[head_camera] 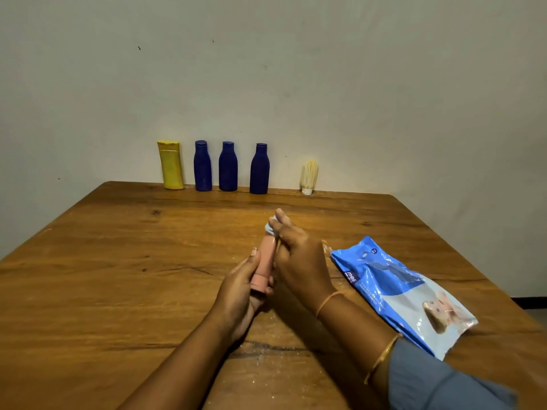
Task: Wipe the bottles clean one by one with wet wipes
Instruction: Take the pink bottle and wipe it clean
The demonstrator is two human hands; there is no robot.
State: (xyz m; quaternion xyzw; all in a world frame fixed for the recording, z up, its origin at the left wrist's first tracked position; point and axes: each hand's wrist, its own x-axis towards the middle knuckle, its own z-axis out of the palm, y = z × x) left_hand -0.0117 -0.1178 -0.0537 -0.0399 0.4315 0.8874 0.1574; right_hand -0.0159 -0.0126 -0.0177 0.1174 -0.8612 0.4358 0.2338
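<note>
A slim pink bottle (265,261) is held over the middle of the wooden table (118,261), tilted away from me. My left hand (239,294) grips its near end. My right hand (299,261) is wrapped around the far end and presses a pale blue-white wet wipe (270,227) against it. Along the back edge stand a yellow bottle (171,164) and three dark blue bottles (202,166) (228,166) (260,169), all upright against the wall.
A blue wet-wipe pack (399,294) lies flat on the table to the right of my hands. A small clear container of pale sticks with a white base (309,176) stands at the back right of the bottle row. White specks dot the table near me.
</note>
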